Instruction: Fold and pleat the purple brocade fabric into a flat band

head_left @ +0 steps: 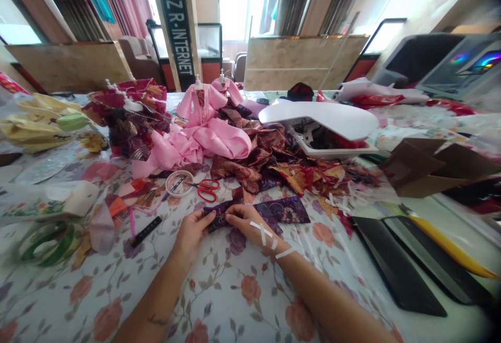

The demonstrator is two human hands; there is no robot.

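Note:
A dark purple patterned fabric strip (282, 210) lies across the flowered tablecloth (219, 291) and reaches to the right past my hands. My left hand (194, 228) pinches its left end between thumb and fingers. Close beside it, my right hand (245, 221) is closed on the same strip, thumb and fingertips pressed together. Several short white tape pieces (264, 232) are stuck on the back of my right hand and wrist. Red-handled scissors (207, 190) rest just beyond my hands, their blades over a white tape roll (179, 184).
Pink fabric (211, 142) and small dressed forms (198, 103) stand behind. Fabric scraps (313, 176), a white lidded box (319, 116) and a brown carton (426, 168) lie right. Dark flat cases (399, 264) are at front right, green tape (49, 244) at left.

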